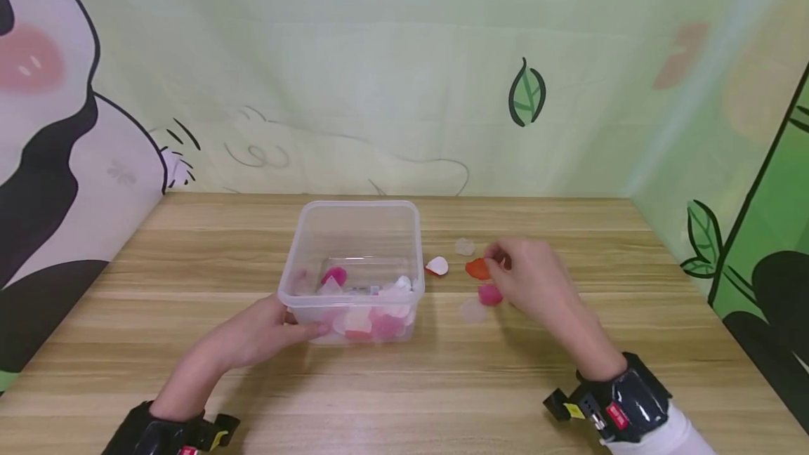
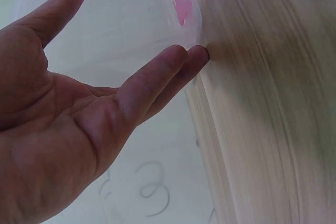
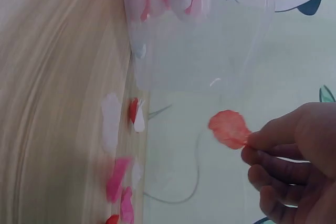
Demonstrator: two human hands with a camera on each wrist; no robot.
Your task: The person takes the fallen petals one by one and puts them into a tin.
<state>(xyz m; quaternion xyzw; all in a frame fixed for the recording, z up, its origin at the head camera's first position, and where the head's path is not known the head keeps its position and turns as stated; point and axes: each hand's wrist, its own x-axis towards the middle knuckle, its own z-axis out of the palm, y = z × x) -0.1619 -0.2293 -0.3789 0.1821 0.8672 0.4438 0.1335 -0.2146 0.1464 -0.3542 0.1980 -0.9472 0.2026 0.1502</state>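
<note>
My right hand (image 1: 531,279) pinches an orange-red petal (image 3: 229,128) between thumb and fingertips, above the table at the right of a clear plastic box (image 1: 360,210). Pink, white and red petals lie in the bottom of this box. At the box's left front corner is my left hand (image 1: 259,332), thumb along the front wall and the other fingers at the side. In the left wrist view its fingers (image 2: 152,80) are fairly straight and spread, tips right at the box wall. Below the right hand lies a magenta petal (image 1: 489,294), with a whitish petal (image 1: 472,311) beside it.
Close to the box's right wall lies a white and red petal (image 1: 437,266). A pale petal (image 1: 464,246) is farther back. The wood-grain table (image 1: 379,399) ends at a printed cloth backdrop (image 1: 404,90) behind and at the sides.
</note>
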